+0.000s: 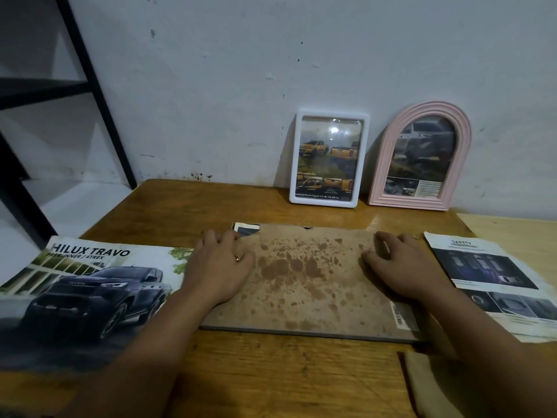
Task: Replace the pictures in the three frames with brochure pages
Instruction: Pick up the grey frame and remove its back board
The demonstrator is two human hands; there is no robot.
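- Two bare forearms reach in from the bottom edge; no sleeves show on either.
- The left hand point(221, 263) wears a thin metallic ring point(237, 258) on one finger.
- The right hand point(398, 267) is bare, with short-trimmed nails.

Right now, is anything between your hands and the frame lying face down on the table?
Nothing visible. Both the left hand and the right hand already rest on the stained backing board of the face-down frame, fingers curled at its left and right edges.
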